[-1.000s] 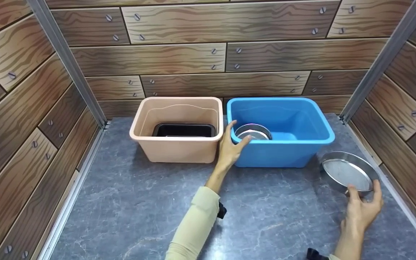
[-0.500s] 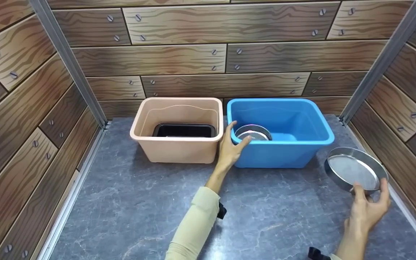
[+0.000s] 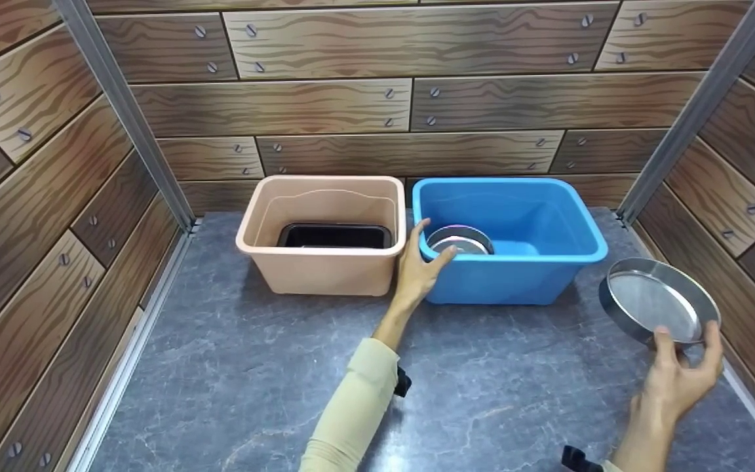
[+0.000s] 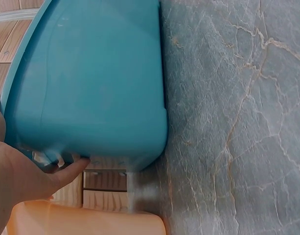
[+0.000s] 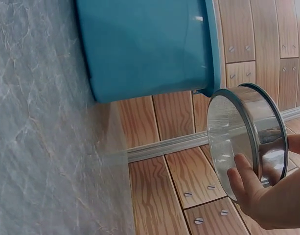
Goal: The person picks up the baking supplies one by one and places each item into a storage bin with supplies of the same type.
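Observation:
At the right side, my right hand (image 3: 676, 387) holds a round metal sieve (image 3: 655, 303) by its near rim, thumb and fingers pinching the wall. In the right wrist view the sieve (image 5: 229, 128) shows a see-through mesh bottom, and fingertips touch its underside. The sieve is in the air, right of the blue bin (image 3: 502, 282). My left hand (image 3: 417, 275) grips the blue bin's near-left corner at the rim. Inside that bin, at the left, sits a smaller round metal piece (image 3: 459, 241), partly hidden by the front rim, with a bit of pink behind it.
A peach bin (image 3: 325, 274) stands left of the blue one, with a black tray-like thing (image 3: 335, 236) inside. Both rest on a grey marbled tabletop (image 3: 253, 373). Wood-patterned walls (image 3: 325, 105) with metal edge strips enclose the back and sides.
My right hand has carried the sieve to the right and slightly away from me, toward the right wall. The left hand and both bins have stayed in place.

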Demonstrator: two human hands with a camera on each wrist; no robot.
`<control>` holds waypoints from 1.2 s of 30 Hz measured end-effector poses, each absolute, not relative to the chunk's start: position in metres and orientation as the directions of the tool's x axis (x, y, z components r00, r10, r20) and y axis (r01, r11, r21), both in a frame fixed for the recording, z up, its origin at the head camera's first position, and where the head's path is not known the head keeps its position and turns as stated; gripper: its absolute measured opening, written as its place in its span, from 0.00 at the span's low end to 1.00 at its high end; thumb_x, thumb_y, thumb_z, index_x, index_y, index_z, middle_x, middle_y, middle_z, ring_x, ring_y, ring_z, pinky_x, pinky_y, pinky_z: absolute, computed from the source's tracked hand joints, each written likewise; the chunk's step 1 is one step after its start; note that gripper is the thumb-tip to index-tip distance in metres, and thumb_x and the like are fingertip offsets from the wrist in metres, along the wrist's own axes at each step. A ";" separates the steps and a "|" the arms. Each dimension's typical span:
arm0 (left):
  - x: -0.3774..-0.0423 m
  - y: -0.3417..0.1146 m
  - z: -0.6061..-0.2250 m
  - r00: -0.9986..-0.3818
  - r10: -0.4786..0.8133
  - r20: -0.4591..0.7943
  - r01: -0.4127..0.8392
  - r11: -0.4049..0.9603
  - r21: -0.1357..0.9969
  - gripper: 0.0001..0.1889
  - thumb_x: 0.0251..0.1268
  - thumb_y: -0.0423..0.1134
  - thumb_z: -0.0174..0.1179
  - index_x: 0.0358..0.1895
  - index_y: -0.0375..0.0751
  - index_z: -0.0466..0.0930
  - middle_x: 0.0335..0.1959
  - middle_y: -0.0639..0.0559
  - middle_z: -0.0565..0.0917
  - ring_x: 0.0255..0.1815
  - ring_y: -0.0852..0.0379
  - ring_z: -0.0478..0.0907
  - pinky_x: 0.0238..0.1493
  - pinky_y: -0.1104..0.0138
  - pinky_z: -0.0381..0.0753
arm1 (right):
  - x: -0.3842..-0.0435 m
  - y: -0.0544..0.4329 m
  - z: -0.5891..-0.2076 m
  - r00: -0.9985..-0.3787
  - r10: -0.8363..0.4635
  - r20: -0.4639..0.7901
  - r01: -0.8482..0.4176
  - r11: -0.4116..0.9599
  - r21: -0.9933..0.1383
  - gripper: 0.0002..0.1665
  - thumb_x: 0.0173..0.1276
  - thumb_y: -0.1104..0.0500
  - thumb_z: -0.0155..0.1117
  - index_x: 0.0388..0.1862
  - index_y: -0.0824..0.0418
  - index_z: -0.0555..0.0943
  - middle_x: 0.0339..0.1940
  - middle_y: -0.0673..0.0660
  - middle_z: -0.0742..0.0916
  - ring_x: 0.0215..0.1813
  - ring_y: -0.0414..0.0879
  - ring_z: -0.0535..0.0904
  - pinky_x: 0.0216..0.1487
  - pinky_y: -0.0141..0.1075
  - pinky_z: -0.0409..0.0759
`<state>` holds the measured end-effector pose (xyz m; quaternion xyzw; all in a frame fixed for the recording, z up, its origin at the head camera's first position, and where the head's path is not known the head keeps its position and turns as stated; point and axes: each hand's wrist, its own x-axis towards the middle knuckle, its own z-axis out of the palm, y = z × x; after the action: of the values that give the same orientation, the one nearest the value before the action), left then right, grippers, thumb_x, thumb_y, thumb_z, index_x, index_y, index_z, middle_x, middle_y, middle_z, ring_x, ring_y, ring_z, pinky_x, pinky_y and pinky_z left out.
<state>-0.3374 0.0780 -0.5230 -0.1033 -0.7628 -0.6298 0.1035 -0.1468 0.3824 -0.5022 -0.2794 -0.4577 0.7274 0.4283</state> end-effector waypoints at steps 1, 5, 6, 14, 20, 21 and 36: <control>-0.337 0.078 -0.523 -0.958 0.028 0.287 0.287 0.186 0.940 0.42 0.64 0.52 0.73 0.79 0.49 0.65 0.78 0.47 0.69 0.77 0.49 0.66 0.76 0.55 0.66 | -0.147 0.382 -0.501 -0.477 0.879 -0.012 -0.372 -0.214 -0.903 0.43 0.67 0.72 0.66 0.79 0.53 0.69 0.81 0.53 0.62 0.80 0.51 0.61 0.70 0.29 0.72; -0.337 0.078 -0.522 -0.960 0.032 0.279 0.280 0.189 0.941 0.42 0.64 0.53 0.73 0.79 0.52 0.65 0.79 0.47 0.68 0.78 0.50 0.66 0.76 0.55 0.65 | -0.148 0.379 -0.499 -0.473 0.881 0.012 -0.399 -0.202 -0.894 0.42 0.66 0.72 0.66 0.79 0.55 0.70 0.80 0.54 0.64 0.80 0.49 0.60 0.72 0.30 0.70; -0.337 0.078 -0.522 -0.960 0.032 0.277 0.278 0.189 0.942 0.42 0.64 0.53 0.73 0.79 0.52 0.65 0.78 0.47 0.69 0.78 0.50 0.66 0.76 0.55 0.65 | -0.149 0.379 -0.498 -0.471 0.882 0.021 -0.409 -0.197 -0.891 0.42 0.65 0.73 0.66 0.79 0.55 0.70 0.80 0.54 0.65 0.80 0.48 0.60 0.73 0.31 0.70; -0.337 0.079 -0.522 -0.959 0.026 0.281 0.281 0.182 0.942 0.42 0.63 0.53 0.73 0.79 0.52 0.65 0.78 0.46 0.70 0.77 0.49 0.67 0.75 0.55 0.67 | -0.156 0.372 -0.492 -0.481 0.875 0.058 -0.419 -0.171 -0.892 0.42 0.65 0.73 0.67 0.78 0.56 0.72 0.74 0.54 0.67 0.78 0.49 0.62 0.71 0.33 0.72; -0.339 0.078 -0.521 -0.955 0.040 0.292 0.294 0.192 0.936 0.43 0.64 0.54 0.72 0.79 0.50 0.64 0.78 0.47 0.69 0.78 0.50 0.65 0.76 0.54 0.65 | -0.163 0.368 -0.490 -0.509 0.857 0.073 -0.436 -0.184 -0.881 0.42 0.65 0.73 0.68 0.77 0.55 0.72 0.76 0.55 0.65 0.78 0.55 0.62 0.65 0.31 0.77; -0.339 0.078 -0.521 -0.955 0.042 0.293 0.296 0.192 0.936 0.43 0.64 0.54 0.72 0.79 0.50 0.64 0.78 0.47 0.68 0.78 0.50 0.65 0.77 0.54 0.65 | -0.165 0.367 -0.490 -0.514 0.854 0.077 -0.441 -0.186 -0.878 0.42 0.64 0.73 0.68 0.77 0.55 0.72 0.77 0.55 0.65 0.78 0.56 0.62 0.65 0.31 0.77; -0.337 0.078 -0.523 -0.961 0.039 0.274 0.276 0.199 0.940 0.42 0.64 0.53 0.72 0.79 0.51 0.65 0.78 0.48 0.69 0.78 0.51 0.65 0.77 0.55 0.64 | -0.182 0.353 -0.485 -0.580 0.807 0.110 -0.410 -0.172 -0.896 0.43 0.66 0.71 0.69 0.79 0.54 0.70 0.78 0.54 0.64 0.79 0.61 0.62 0.61 0.27 0.79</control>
<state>-0.3372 0.0778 -0.5228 -0.1026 -0.7684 -0.6245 0.0947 -0.1815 0.3535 -0.4846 -0.2013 -0.4943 0.7386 0.4120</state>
